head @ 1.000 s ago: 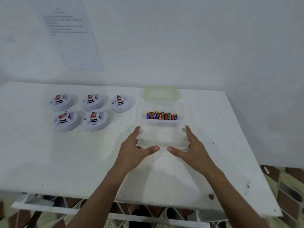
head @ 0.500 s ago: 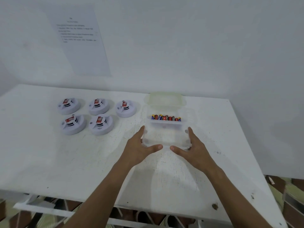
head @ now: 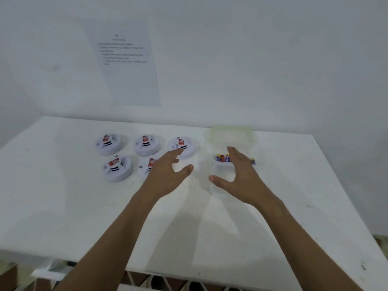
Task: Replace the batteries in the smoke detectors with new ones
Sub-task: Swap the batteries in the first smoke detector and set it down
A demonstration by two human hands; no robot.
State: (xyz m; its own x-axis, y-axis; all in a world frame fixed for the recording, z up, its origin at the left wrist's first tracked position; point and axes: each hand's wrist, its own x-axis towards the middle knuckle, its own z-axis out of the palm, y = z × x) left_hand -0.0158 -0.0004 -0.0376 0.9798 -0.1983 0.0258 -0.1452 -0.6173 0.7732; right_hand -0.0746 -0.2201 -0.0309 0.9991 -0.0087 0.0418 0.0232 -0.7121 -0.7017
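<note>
Both forearms reach over the white bench. Left hand and right hand hover, fingers spread, grasping nothing. Beyond: clear lidless plastic box holding colourful batteries; five white round smoke detectors to the left.

The left hand covers most of the front-right smoke detector, leaving just its left part and red battery label showing. The right hand hides the middle of the row of batteries (only the ends peek out). The clear container is faint, its near edges hard to trace. Text on the wall paper is too blurred to read. Both forearms run off the bottom edge.
</note>
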